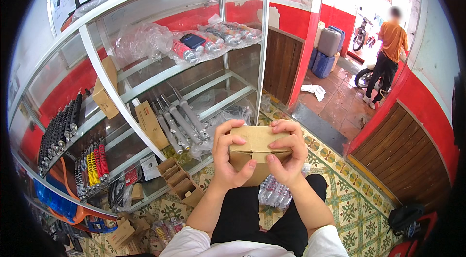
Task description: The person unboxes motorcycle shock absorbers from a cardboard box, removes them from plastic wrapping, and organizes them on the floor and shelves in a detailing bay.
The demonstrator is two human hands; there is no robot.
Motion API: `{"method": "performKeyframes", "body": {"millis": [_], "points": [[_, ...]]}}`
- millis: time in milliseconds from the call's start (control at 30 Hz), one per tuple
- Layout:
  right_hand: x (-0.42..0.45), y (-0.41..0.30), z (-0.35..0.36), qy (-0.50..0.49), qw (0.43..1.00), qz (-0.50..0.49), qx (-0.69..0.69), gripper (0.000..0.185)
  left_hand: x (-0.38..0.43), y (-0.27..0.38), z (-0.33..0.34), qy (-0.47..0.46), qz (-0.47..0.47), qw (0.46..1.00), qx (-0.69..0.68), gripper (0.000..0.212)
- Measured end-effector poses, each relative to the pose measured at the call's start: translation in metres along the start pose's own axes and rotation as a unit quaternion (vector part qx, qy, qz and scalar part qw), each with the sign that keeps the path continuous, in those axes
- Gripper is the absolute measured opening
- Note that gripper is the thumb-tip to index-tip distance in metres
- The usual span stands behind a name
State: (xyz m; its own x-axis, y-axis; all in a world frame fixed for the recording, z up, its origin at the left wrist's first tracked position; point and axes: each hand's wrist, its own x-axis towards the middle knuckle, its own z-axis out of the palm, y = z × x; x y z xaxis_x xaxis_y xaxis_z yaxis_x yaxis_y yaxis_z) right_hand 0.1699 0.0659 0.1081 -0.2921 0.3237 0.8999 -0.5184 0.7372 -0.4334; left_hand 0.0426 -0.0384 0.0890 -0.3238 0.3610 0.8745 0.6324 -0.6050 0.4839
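A brown cardboard box (pixel 256 136) is held up in front of me between both hands, above my knees. My left hand (pixel 228 155) grips its left side, with fingers over the top and the thumb at the front flap. On the opposite side my right hand (pixel 291 153) holds it the same way, thumb near the tucked tab. The lid flap appears folded down, so the contents are hidden. Below the box, plastic-wrapped shock absorbers (pixel 275 191) lie on the floor between my legs.
A glass-shelved metal rack (pixel 267 56) on the left carries wrapped shock absorbers (pixel 196 44), fork tubes (pixel 178 122) and coil-spring shocks (pixel 93 167). Open cardboard boxes (pixel 180 180) stand by its base. Beyond the doorway, a person (pixel 392 45) stands beside a motorbike, near plastic jerrycans (pixel 327 44).
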Motion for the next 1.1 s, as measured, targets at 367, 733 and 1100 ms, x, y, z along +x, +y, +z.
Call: {"method": "performKeyframes", "body": {"millis": [367, 733, 1100], "points": [[-0.004, 0.003, 0.004, 0.018, 0.999, -0.023, -0.042, 0.021, -0.001, -0.001, 0.002, 0.022, -0.009, 1.0, 0.012, 0.039], [-0.002, 0.009, 0.001, -0.013, 0.989, -0.095, -0.112, 0.028, -0.005, -0.013, -0.01, 0.01, 0.036, 0.997, 0.065, 0.053], [-0.147, 0.081, 0.01, 0.01, 0.969, 0.239, 0.053, 0.091, -0.097, -0.065, -0.017, -0.053, -0.263, 0.957, -0.111, 0.104]]}}
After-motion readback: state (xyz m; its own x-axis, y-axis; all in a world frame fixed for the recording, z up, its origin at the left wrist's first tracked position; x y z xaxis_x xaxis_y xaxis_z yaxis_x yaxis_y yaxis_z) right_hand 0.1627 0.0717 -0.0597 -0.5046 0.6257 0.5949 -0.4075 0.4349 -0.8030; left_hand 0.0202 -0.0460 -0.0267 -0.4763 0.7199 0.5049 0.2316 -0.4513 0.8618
